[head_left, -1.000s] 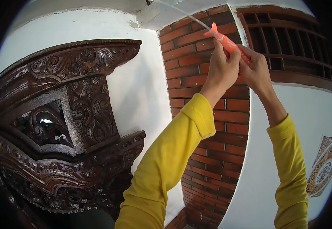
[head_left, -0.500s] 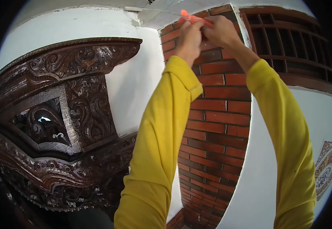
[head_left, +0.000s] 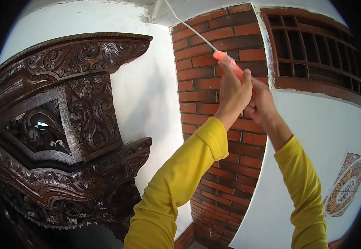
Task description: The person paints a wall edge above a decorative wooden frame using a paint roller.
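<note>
Held up in front of the brick column [head_left: 213, 110] is what looks like a small paint roller [head_left: 224, 57], with an orange handle and a long thin bent rod. My left hand [head_left: 235, 91] is closed round the handle, its thumb along it. Just below and to the right, my right hand [head_left: 264, 101] is closed round the handle's lower end, which the fingers hide. The rod runs up and left to the top edge of the view, near the ceiling corner; its far end is not clearly visible.
Dark carved wooden furniture [head_left: 93, 120] fills the left side, with a ledge at its top. A wooden lattice vent [head_left: 309, 43] is set high on the right. Below it, a round patterned decoration [head_left: 346, 189] hangs on the white wall [head_left: 288, 124].
Both hands have come down and slightly right with the roller. Its rod now slopes up more steeply, and the white end seen earlier is out of clear sight. The view has shifted a little.
</note>
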`<control>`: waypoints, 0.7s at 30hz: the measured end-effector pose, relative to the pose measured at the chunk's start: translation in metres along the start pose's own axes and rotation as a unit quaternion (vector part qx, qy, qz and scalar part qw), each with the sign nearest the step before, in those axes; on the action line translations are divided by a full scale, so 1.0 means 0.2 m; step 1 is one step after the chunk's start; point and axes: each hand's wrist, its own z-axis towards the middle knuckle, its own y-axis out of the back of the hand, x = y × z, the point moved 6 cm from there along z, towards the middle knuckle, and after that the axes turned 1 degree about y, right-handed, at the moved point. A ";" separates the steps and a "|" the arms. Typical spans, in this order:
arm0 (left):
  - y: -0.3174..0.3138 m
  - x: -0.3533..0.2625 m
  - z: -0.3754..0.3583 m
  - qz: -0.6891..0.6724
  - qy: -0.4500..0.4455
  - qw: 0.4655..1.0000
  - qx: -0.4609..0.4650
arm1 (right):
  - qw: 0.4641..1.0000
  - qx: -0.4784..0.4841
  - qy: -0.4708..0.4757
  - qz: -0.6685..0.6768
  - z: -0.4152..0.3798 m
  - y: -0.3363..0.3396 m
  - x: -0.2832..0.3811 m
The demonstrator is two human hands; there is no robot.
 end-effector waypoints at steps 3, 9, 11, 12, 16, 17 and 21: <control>0.13 0.01 -0.04 0.016 0.070 0.997 0.015 | 0.997 0.003 -0.031 0.069 0.00 -0.08 -0.19; 0.38 0.29 0.29 0.112 0.068 0.991 -0.003 | 0.998 -0.018 0.000 0.061 0.32 -0.34 -0.41; 0.45 0.42 0.43 0.154 0.117 0.973 0.127 | 0.999 -0.024 0.016 0.020 0.40 -0.40 -0.47; 0.49 0.45 0.41 0.169 0.117 0.973 0.101 | 0.999 -0.030 0.019 0.005 0.40 -0.41 -0.50; 0.49 0.53 0.13 0.150 0.017 0.987 0.059 | 0.996 -0.044 0.040 -0.067 0.21 -0.35 -0.71; 0.49 0.54 0.04 0.152 0.010 0.987 0.052 | 0.995 -0.047 0.032 -0.081 0.16 -0.31 -0.78; 0.45 0.43 -0.28 0.094 -0.005 0.995 0.041 | 0.998 -0.021 0.038 -0.042 -0.14 -0.24 -0.79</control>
